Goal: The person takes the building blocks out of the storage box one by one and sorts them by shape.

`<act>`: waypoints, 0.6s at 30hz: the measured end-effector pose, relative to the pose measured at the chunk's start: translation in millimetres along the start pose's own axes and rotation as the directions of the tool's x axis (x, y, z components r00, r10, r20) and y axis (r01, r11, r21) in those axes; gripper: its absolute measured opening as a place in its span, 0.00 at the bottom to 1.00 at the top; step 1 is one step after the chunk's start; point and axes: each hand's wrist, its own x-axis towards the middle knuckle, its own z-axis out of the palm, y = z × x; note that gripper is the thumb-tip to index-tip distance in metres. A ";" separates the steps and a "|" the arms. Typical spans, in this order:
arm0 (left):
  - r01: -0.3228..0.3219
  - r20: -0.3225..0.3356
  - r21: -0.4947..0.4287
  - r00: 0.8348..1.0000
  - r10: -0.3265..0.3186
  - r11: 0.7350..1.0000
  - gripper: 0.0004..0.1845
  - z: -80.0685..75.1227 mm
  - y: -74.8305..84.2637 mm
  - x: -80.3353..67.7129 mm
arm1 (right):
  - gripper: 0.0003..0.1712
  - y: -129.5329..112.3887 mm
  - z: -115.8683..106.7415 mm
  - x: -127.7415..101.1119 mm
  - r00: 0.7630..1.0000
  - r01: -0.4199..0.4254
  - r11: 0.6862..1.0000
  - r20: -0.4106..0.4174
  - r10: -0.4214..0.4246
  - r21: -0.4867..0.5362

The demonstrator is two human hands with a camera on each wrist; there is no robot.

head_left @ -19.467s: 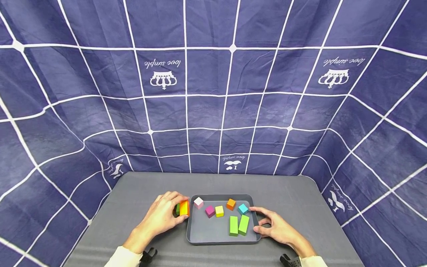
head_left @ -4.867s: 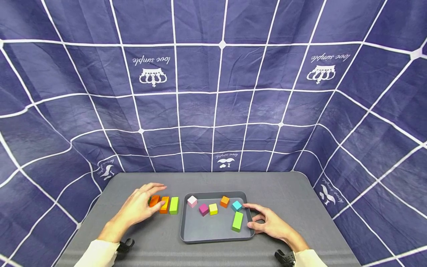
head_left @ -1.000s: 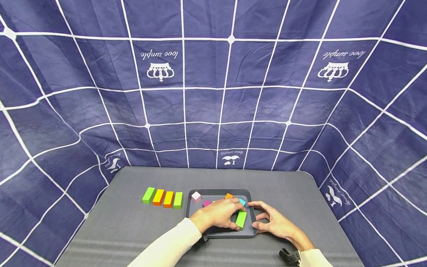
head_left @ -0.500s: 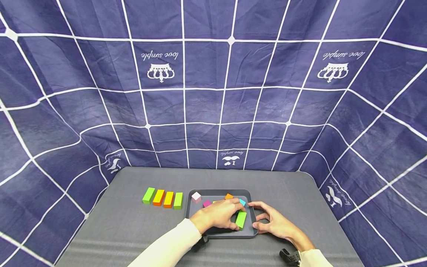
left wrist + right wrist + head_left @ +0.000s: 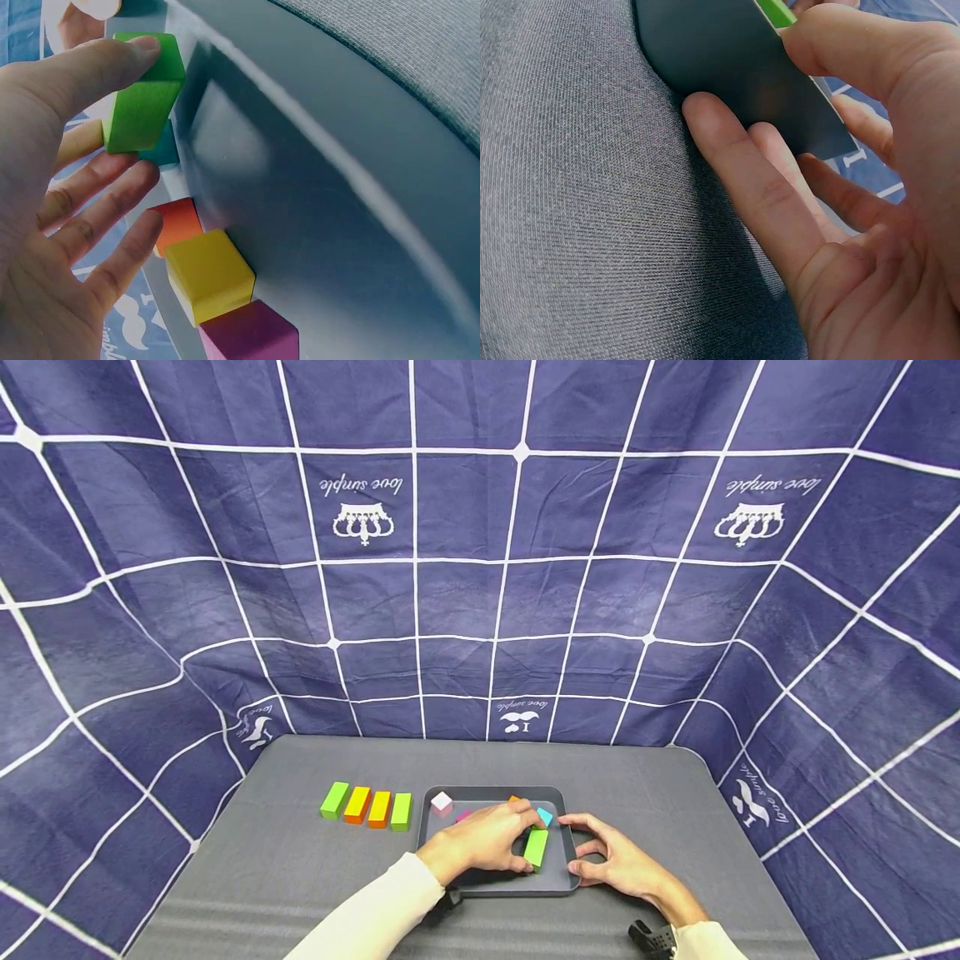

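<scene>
Green block (image 5: 536,847), dark grey tray (image 5: 558,883), navy white-gridded cloth (image 5: 480,568).

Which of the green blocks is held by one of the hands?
The green block in the tray: the left hand pinches it. The two other green blocks lie untouched in the row on the table, left of the tray.

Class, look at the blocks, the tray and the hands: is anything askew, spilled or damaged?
Nothing stands out. Four long blocks lie in a row beside the tray; the left hand pinches a green block, the right hand touches the tray's edge.
</scene>
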 end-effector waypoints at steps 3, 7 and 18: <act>0.001 -0.014 -0.015 1.000 -0.001 1.000 0.34 -1.6 -1.5 -3.3 | 0.45 0.6 -0.1 0.1 1.000 -0.006 1.000 -0.004 0.006 -0.004; 0.008 -0.032 -0.033 0.999 -0.009 0.999 0.32 -4.9 -3.0 -8.8 | 0.45 1.7 -0.6 0.1 1.000 -0.012 1.000 -0.008 0.012 0.001; 0.033 -0.066 -0.069 0.997 -0.038 0.997 0.33 -15.3 -9.1 -25.2 | 0.46 2.7 -1.3 0.8 1.000 -0.007 1.000 0.006 0.007 0.017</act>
